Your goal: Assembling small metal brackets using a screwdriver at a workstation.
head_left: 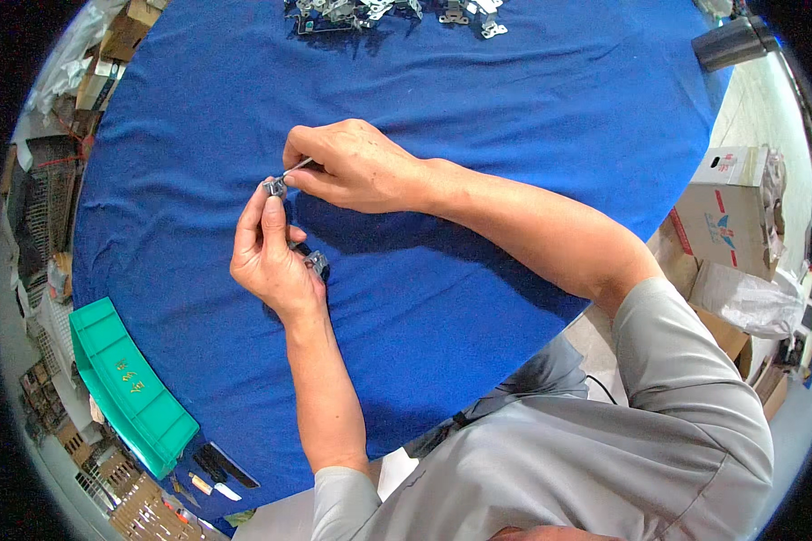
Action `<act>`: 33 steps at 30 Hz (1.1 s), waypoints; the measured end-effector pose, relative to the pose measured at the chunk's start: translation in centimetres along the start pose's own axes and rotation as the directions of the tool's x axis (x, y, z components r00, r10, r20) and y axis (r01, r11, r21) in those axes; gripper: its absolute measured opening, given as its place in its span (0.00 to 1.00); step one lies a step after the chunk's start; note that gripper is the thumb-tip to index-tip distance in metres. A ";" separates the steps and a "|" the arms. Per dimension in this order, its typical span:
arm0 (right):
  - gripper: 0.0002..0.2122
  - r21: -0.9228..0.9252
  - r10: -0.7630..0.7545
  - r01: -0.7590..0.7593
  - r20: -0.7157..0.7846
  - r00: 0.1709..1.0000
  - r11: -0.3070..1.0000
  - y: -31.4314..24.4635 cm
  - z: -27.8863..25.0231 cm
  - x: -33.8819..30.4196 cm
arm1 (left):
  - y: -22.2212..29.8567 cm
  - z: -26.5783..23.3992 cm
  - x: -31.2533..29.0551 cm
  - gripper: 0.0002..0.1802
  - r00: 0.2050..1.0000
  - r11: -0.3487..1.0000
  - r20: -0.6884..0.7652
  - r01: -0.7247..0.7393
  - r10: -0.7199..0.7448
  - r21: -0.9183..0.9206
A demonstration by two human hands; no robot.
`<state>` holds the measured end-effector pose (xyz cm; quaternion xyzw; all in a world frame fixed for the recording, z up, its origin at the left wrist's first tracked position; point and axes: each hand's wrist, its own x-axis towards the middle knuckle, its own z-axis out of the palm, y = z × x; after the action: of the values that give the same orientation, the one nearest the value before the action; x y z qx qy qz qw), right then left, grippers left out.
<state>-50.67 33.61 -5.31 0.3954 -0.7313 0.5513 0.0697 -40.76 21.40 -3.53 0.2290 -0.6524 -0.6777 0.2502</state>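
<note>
Near the middle left of the blue cloth, my left hand (275, 266) is closed, pinching a small silvery metal part (275, 187), which looks like a piece of a cabinet hinge, between thumb and fingers. Another shiny metal piece (316, 263) shows beside its palm; whether the two are joined is hidden by the hand. My right hand (347, 167) comes in from the right with its fingers pinched round a thin metal rod (299, 165). The rod's lower end meets the metal part at my left fingertips.
A pile of metal hinge parts (361, 13) lies at the far edge of the blue cloth (478, 99). A green plastic bin (131, 383) stands at the near left, beside a dark phone (226, 464). Cardboard boxes (726, 216) are on the floor to the right.
</note>
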 end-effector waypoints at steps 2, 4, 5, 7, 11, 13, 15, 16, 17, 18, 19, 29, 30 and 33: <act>0.12 0.043 -0.012 0.014 -0.040 0.999 0.999 -0.2 0.0 0.1 | -0.2 -0.2 0.1 0.11 1.000 1.000 0.002 -0.012 0.012 -0.009; 0.11 -0.058 0.054 -0.049 0.082 0.995 0.997 -0.3 -0.3 0.1 | -0.1 -0.4 0.3 0.11 1.000 1.000 0.000 -0.028 0.028 -0.009; 0.11 -0.044 0.050 -0.046 0.080 0.996 0.998 -0.3 -0.2 0.1 | 0.0 -0.3 0.2 0.11 1.000 1.000 -0.004 -0.029 0.028 -0.008; 0.10 -0.112 0.059 -0.049 0.086 0.995 0.993 0.0 -0.3 0.1 | 0.1 0.2 0.2 0.12 1.000 1.000 -0.010 -0.023 0.023 -0.009; 0.09 0.030 0.045 -0.046 0.032 0.998 0.998 0.1 -0.8 0.1 | -0.2 0.4 0.2 0.12 0.999 0.999 0.008 -0.031 0.031 -0.012; 0.09 0.021 0.041 -0.042 0.035 0.999 0.999 -0.2 -1.0 0.1 | -0.2 0.4 0.2 0.11 1.000 0.999 0.004 -0.022 0.022 -0.023; 0.08 0.018 -0.006 0.006 0.004 1.000 1.000 -0.4 -0.8 0.2 | 0.0 0.4 0.2 0.11 0.999 0.999 -0.013 -0.039 0.039 -0.009; 0.08 0.027 -0.007 0.007 0.002 1.000 1.000 -0.4 -0.8 0.1 | -0.1 0.4 0.1 0.11 0.999 0.999 -0.015 -0.042 0.042 -0.001; 0.08 0.019 -0.008 0.008 0.022 1.000 1.000 -0.5 -0.9 0.1 | -0.2 0.4 0.1 0.11 0.999 0.999 -0.011 -0.043 0.043 -0.017; 0.08 0.009 -0.009 0.009 0.043 0.999 1.000 -0.5 -0.8 0.1 | -0.2 0.3 0.1 0.11 0.999 0.998 -0.006 -0.044 0.044 -0.035; 0.08 0.011 -0.009 0.008 0.042 0.999 1.000 -0.5 -0.7 0.1 | -0.1 0.3 0.1 0.12 0.999 0.999 0.000 -0.033 0.033 -0.026; 0.07 -0.001 0.002 -0.002 0.073 0.997 1.000 -0.4 -0.6 0.0 | -0.3 0.3 0.2 0.12 0.999 0.999 0.013 -0.035 0.035 -0.022; 0.07 0.001 -0.004 0.004 0.066 0.998 1.000 -0.3 -0.6 0.0 | -0.3 0.3 0.2 0.12 0.999 0.999 0.011 -0.038 0.038 -0.017; 0.08 -0.027 -0.030 0.032 0.073 0.997 0.999 -0.5 -0.7 0.2 | -0.1 0.3 0.2 0.12 0.999 0.999 -0.002 -0.045 0.045 -0.010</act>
<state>-50.67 34.05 -4.59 0.4254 -0.7349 0.5250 0.0571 -41.15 21.49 -3.61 0.2134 -0.6539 -0.6749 0.2670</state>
